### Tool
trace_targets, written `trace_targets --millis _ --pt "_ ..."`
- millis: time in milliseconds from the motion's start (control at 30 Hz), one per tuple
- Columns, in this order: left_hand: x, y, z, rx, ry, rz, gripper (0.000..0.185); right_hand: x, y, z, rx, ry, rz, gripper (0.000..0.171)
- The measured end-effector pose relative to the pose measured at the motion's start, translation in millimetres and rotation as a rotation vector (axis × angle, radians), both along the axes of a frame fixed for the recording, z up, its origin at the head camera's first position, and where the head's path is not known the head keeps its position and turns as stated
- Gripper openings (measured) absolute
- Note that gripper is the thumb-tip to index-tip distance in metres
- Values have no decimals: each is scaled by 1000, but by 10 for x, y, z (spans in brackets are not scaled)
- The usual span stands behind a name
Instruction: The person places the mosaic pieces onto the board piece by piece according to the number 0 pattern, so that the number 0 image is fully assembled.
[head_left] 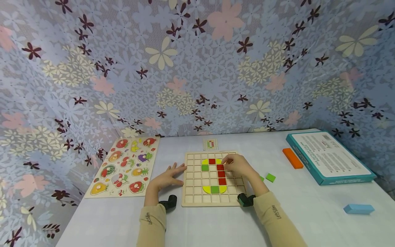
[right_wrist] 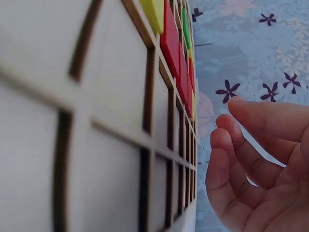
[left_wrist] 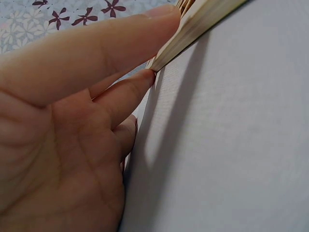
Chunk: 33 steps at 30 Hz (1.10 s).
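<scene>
A wooden grid board [head_left: 189, 190] lies on the table with colored pieces set in its cells. Red squares [head_left: 222, 174] form a column, green squares [head_left: 214, 189] sit beside yellow rounded pieces [head_left: 206, 189], and another red square [head_left: 212, 161] is in the top row. My left hand [head_left: 165, 179] has its fingers spread, and its fingertips [left_wrist: 147, 76] touch the board's left edge. Over the upper right of the pattern is my right hand [head_left: 239, 165], its fingers [right_wrist: 222, 166] loosely bent. Nothing shows between them in the right wrist view.
Behind the board lies a small pattern card [head_left: 211, 144]. A fruit puzzle board [head_left: 123, 168] is at left. Loose green squares [head_left: 270, 177] lie right of the board. Farther right are an orange block [head_left: 292, 158], a teal box [head_left: 333, 156] and a blue block [head_left: 359, 209].
</scene>
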<state>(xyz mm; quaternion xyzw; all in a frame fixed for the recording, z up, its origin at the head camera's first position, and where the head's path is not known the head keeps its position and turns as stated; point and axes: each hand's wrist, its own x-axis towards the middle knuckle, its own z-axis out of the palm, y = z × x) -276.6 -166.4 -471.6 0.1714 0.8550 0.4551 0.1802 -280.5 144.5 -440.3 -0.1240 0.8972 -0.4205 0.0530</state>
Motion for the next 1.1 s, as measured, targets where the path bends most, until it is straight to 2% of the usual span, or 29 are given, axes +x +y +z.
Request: trace_targets --millis 333,633,833,1100 --pt "-3 -12 -31 -10 18 -13 71 109 125 74 60 20 -38 14" --pt "-8 -23 -58 -19 34 -16 70 197 287 62 88 24 -68 13" --pt "9 -14 -30 -26 26 -5 70 234 404 73 136 -3 -78 15" --pt "3 -16 -46 -24 27 -5 71 280 529 21 141 -27 -91 15"
